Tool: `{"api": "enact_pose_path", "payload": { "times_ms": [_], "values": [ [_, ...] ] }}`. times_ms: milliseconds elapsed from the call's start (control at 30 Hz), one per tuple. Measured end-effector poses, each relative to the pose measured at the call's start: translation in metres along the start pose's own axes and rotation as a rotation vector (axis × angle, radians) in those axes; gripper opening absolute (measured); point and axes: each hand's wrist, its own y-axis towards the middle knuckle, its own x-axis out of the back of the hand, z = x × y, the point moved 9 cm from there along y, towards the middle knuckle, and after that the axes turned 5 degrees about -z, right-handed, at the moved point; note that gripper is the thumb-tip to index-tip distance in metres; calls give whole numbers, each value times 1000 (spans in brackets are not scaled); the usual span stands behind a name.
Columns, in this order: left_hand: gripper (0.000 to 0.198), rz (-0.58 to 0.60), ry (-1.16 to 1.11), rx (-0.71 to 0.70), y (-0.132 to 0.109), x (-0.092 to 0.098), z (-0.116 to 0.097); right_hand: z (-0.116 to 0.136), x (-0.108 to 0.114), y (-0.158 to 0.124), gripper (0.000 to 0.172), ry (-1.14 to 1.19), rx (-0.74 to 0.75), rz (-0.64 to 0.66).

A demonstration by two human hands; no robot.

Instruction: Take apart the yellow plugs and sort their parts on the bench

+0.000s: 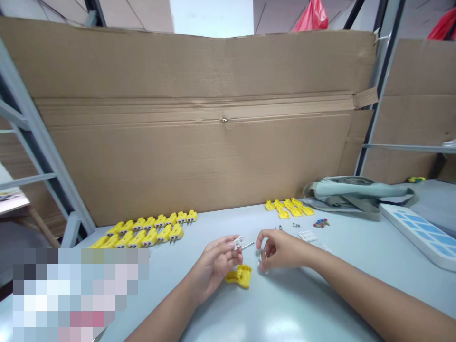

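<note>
My left hand point(221, 263) pinches a small white plastic piece point(238, 242), with a thin metal pin point(248, 245) sticking out of it to the right. Just below those fingers, an open yellow plug shell point(243, 276) lies on the table with its hollow side showing. My right hand point(276, 249) is to the right of the pin, fingers curled down near the tabletop. Small shiny metal pieces point(263, 263) show at its fingertips; their exact kind is too small to make out.
Two rows of yellow plugs point(156, 228) stand at the left. Several yellow shells point(289, 207), screws point(321, 223) and white pieces point(307, 236) lie at the back right. Beyond are a grey-green bag point(356, 192) and a white-and-blue case point(420, 232). Cardboard point(213, 161) walls the back.
</note>
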Motion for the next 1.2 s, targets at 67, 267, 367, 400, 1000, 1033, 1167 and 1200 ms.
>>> {"api": "enact_pose_path", "payload": {
  "times_ms": [67, 267, 367, 400, 1000, 1033, 1167, 1200],
  "values": [
    [22, 7, 57, 23, 0, -3, 4, 6, 15, -4, 46, -120, 50, -79],
    [31, 88, 249, 17, 0, -18, 12, 85, 35, -43, 35, -195, 694, -347],
    [31, 177, 373, -5, 0, -26, 16, 106, 23, -57, 19, -197, 875, -340],
    [32, 188, 426, -36, 1, -26, 15, 107, 25, -58, 18, -217, 874, -356],
    [44, 384, 1669, -443, -25, -56, 22, -102, 148, -31, 23, -393, -544, -181],
    [42, 386, 1667, -450, -25, -56, 22, -103, 146, -30, 22, -387, -550, -176],
    [30, 367, 1647, -462, -25, -56, 20, -105, 141, -26, 20, -362, -571, -157],
    [26, 359, 1642, -462, -25, -56, 20, -106, 139, -26, 21, -357, -575, -151]
  ]
}}
